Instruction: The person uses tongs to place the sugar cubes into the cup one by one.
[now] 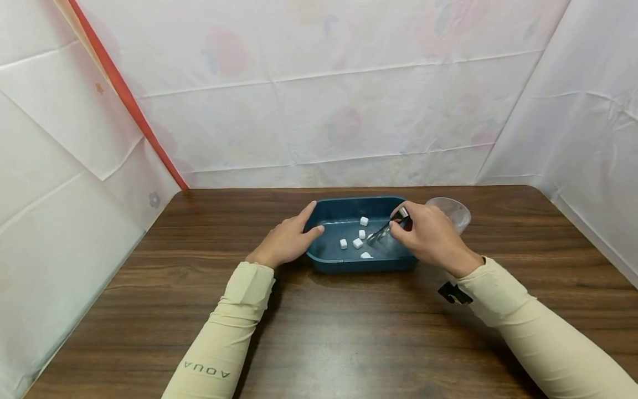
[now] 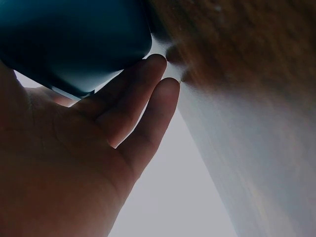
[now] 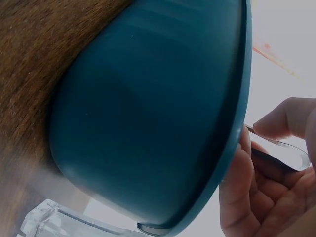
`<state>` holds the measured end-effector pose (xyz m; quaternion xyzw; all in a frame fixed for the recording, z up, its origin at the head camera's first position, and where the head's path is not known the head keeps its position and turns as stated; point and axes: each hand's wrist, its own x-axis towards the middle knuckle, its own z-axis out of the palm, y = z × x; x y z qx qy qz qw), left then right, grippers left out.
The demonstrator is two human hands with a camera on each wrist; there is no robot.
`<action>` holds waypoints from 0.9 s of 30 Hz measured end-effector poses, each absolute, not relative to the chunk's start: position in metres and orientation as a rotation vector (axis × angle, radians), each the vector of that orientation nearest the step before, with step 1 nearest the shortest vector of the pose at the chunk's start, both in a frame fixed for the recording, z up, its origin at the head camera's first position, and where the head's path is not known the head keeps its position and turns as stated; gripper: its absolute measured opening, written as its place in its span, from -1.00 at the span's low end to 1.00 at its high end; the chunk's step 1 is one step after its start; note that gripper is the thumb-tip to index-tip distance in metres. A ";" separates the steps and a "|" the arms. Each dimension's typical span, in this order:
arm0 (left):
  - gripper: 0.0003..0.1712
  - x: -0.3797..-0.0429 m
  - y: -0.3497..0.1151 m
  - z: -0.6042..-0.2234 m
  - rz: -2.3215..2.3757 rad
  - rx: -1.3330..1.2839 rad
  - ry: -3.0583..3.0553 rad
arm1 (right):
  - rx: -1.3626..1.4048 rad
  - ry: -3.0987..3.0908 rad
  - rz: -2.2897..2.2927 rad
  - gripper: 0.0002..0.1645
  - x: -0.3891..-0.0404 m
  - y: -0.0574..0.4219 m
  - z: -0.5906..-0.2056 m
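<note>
On the table sits a dark blue rectangular plastic tub (image 1: 366, 266) with small white cubes (image 1: 358, 243) scattered over its floor. My left hand (image 1: 286, 241) grips the tub's left end, the thumb over the rim and the fingers along the outer wall, as the left wrist view shows. Over the tub's right side, my right hand (image 1: 432, 235) pinches small metal tongs (image 1: 384, 230) between thumb and fingers. The tongs slant down to the left, their tips among the cubes at the tub floor. In the right wrist view the bent end of the tongs (image 3: 298, 160) lies within the hand.
A clear glass bowl (image 1: 454, 210) stands right of the tub, partly hidden behind my right hand. The brown wood-grain table (image 1: 324, 338) reaches back to a white patterned curtain (image 1: 309, 122). More white sheeting (image 1: 588, 127) hangs at the right side.
</note>
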<state>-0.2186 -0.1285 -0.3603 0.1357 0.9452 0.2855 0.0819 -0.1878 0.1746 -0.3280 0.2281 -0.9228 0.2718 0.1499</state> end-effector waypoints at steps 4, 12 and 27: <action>-0.15 -0.219 -0.128 -0.361 0.850 0.405 2.824 | 0.680 -2.642 0.778 -0.87 -0.187 0.175 -0.328; -0.15 -0.220 -0.128 -0.362 0.852 0.406 2.828 | 0.711 -2.631 0.737 -0.86 -0.187 0.174 -0.328; -0.14 -0.220 -0.128 -0.361 0.839 0.402 2.829 | 0.704 -2.619 0.738 -0.87 -0.186 0.174 -0.328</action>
